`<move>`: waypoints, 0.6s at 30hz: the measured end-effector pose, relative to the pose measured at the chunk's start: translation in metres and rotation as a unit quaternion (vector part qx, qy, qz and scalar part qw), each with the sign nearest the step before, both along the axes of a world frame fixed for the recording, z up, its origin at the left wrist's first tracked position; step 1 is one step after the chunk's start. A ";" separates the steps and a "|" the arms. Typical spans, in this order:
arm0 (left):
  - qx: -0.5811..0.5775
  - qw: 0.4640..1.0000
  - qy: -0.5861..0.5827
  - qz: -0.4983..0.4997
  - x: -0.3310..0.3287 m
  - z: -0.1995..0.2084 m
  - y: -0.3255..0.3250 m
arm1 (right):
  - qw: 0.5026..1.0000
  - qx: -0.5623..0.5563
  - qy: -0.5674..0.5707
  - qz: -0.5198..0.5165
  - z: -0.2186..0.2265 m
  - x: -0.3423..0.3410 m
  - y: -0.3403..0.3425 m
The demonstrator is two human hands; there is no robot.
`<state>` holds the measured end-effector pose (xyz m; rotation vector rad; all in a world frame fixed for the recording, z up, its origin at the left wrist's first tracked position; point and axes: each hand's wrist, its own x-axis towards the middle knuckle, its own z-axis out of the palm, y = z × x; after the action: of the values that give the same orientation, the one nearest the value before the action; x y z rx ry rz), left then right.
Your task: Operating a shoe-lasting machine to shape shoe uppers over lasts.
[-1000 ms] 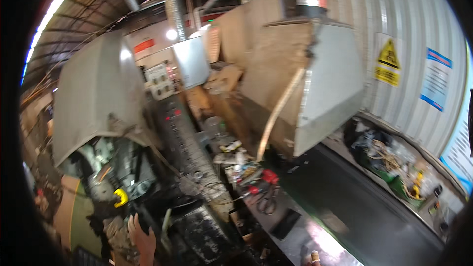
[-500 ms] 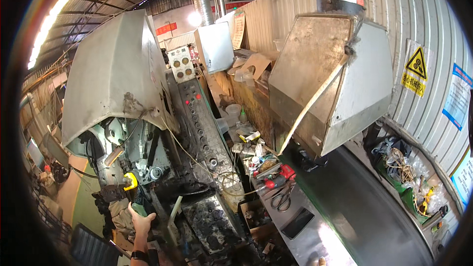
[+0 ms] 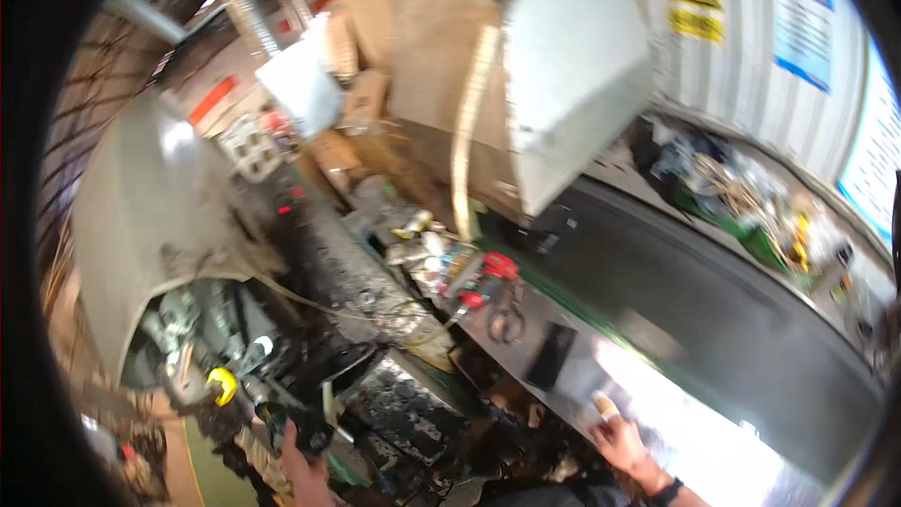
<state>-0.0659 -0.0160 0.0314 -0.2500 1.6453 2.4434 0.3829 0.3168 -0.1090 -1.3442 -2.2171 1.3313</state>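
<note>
My left hand is closed around a dark tool with a black body, at the lower left beside the machine; motion blur hides its exact kind. A yellow curved piece sits just beyond it, under the grey machine hood. My right hand is over the front edge of the metal table. One finger points forward with a pale covering on its tip, and nothing shows in the grip. Ahead of it lies a black phone, with scissors and a red-and-black power tool farther off.
A dark conveyor belt runs along the right of the table. Above it stands a large metal hood. Beyond the belt, a green bin holds cords and plastic. A black, grimy metal block stands between my hands.
The view has swung right and tilted. My left hand has lifted the dark tool away from beside the yellow piece. My right hand has come up into view by the table.
</note>
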 end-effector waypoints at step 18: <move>0.097 0.713 -0.416 -0.556 0.188 -0.090 0.194 | 0.837 -0.220 0.493 -0.092 0.127 0.007 -0.016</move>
<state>0.1226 0.1779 -0.0589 -0.1864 0.7038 1.2048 0.3895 0.3007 0.0185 -0.6408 -1.0961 1.9189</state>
